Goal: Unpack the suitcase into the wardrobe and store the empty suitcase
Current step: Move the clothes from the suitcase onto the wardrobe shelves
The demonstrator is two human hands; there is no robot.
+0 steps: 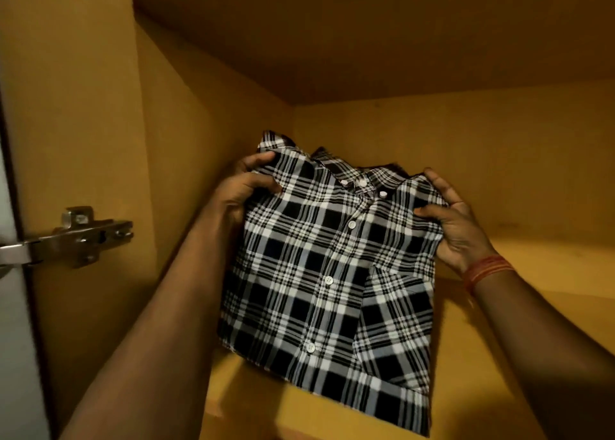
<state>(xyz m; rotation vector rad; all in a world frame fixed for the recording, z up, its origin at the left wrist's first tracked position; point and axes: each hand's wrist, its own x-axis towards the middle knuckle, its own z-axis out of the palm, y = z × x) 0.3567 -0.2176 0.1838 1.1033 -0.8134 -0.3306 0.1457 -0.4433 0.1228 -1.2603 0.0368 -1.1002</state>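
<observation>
The folded black-and-white checked cotton shirt tilts over the yellow wooden wardrobe shelf, hem nearest. The left hand and right hand hold its shoulders, fingers curled round the cloth, probably to keep the fold intact.

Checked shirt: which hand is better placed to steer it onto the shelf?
Probably right: both grip the shirt, but the right hand has bare shelf beside it; the left hand crowds the side wall.

Nothing legible here — no words, brand or numbers on the checked shirt or wardrobe.
</observation>
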